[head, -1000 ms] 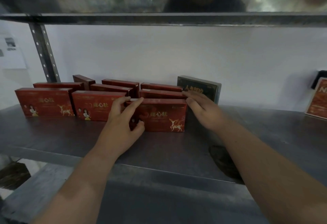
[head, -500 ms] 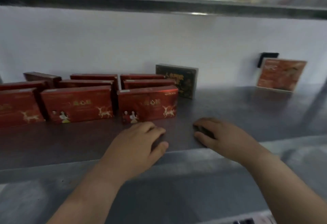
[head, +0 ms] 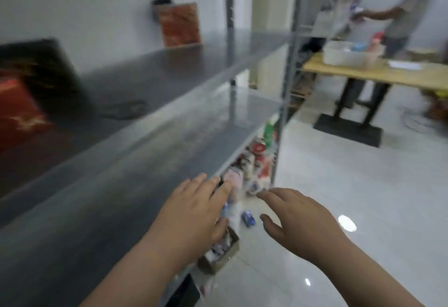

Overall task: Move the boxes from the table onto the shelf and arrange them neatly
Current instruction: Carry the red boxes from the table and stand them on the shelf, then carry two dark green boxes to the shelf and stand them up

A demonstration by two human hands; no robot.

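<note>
Print on red box (head: 19, 112) too blurred to read.

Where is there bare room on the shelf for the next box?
Upper shelf board: bare between the dark box at left and the orange box leaning on the wall. The board below is bare along to the front post. Crowded: left end by the red box, and the bottom level's small packages.

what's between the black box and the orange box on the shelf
Bare shelf between the black box and orange box, save a dark smudge nearer the front; head view.
</note>
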